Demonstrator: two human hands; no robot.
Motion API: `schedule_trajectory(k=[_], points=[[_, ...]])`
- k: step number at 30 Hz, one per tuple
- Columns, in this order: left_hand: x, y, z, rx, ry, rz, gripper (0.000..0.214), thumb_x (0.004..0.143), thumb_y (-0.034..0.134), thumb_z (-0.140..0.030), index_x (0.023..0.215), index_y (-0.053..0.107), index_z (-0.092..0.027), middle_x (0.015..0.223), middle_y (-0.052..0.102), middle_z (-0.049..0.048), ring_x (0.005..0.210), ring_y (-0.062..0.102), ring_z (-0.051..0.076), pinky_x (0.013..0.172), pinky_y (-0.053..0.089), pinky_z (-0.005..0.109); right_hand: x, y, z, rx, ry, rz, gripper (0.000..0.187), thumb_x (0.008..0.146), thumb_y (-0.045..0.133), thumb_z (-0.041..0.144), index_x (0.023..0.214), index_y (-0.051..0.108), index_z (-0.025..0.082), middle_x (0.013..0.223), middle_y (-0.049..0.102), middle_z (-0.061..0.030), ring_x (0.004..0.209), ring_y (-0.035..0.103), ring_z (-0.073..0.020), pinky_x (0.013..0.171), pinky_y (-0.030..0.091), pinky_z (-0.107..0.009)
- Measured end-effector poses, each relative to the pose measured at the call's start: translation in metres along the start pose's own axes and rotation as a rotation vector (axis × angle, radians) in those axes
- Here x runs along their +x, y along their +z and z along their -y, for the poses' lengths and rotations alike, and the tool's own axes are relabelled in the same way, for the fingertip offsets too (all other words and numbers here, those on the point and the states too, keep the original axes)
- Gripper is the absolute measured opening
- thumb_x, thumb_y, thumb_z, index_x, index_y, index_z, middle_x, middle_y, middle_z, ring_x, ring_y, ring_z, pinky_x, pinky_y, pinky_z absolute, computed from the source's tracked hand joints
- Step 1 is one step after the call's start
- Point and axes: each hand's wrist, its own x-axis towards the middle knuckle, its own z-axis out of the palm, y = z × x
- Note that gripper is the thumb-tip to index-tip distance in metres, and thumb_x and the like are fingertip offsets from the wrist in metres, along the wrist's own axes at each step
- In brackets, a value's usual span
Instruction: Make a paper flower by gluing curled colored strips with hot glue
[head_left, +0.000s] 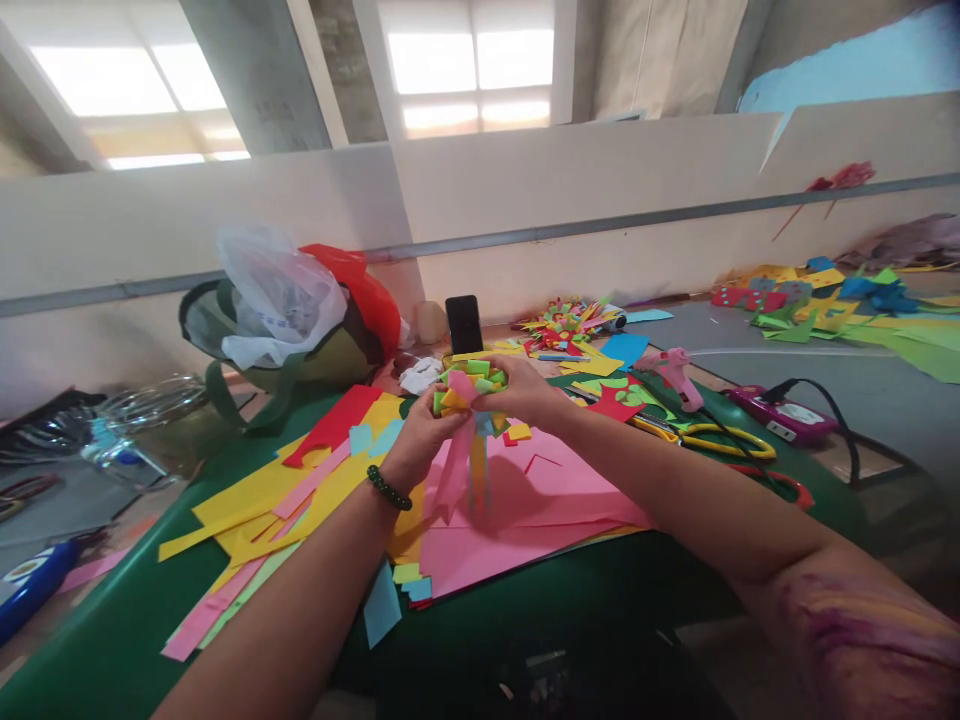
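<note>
Both my hands grip a colourful paper craft of green, yellow and pink folded pieces, held up over the table's middle. My left hand, with a dark bead bracelet at its wrist, closes on the lower left side. My right hand has its fingers around the right side. Pink, yellow and pale blue paper strips hang down beneath the craft. Under it lie pink paper sheets, with small red and yellow scraps on top. Some fingertips are hidden behind the craft.
Yellow paper and other strips spread to the left. A bag and a phone stand at the back. To the right are a pink glue gun, yellow-handled scissors and a purple power strip with a black cable.
</note>
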Motion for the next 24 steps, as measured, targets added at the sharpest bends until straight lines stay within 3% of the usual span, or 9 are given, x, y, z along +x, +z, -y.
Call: schedule_trajectory(k=[4,10,17,24], points=[[0.0,0.001,0.0,0.038,0.032,-0.016,0.045,0.055,0.085,-0.024,0.092,0.059,-0.018,0.084,0.067,-0.0015,0.076,0.06,0.014,0.072,0.046,0.026,0.0,0.002,-0.002,-0.015,0.015,-0.014,0.046,0.056,0.074,0.018,0.101,0.068,0.013,0.084,0.069,0.0015,0.073,0.062,-0.0152,0.064,0.048,-0.025],[-0.002,0.003,-0.004,0.03,0.032,-0.027,0.046,0.056,0.083,-0.025,0.093,0.057,-0.019,0.083,0.066,-0.0026,0.076,0.06,0.014,0.074,0.047,0.026,-0.003,0.001,0.003,0.04,0.057,-0.018,0.054,0.056,0.074,0.018,0.109,0.067,0.013,0.084,0.069,0.0009,0.074,0.062,-0.0148,0.062,0.048,-0.024],[-0.005,0.006,-0.007,0.086,0.051,-0.043,0.046,0.055,0.081,-0.025,0.095,0.058,-0.019,0.08,0.064,-0.0036,0.074,0.059,0.014,0.072,0.046,0.025,-0.002,0.005,0.005,0.071,0.116,-0.057,0.045,0.054,0.07,0.009,0.099,0.067,0.015,0.078,0.068,0.002,0.069,0.061,-0.0142,0.059,0.048,-0.023],[-0.003,0.006,-0.006,0.055,0.049,-0.047,0.054,0.054,0.081,-0.026,0.102,0.058,-0.019,0.088,0.067,-0.001,0.08,0.062,0.015,0.076,0.047,0.026,-0.005,0.002,0.009,0.081,0.116,-0.022,0.041,0.056,0.072,0.012,0.096,0.068,0.017,0.077,0.068,0.0019,0.069,0.061,-0.0154,0.06,0.048,-0.025]])
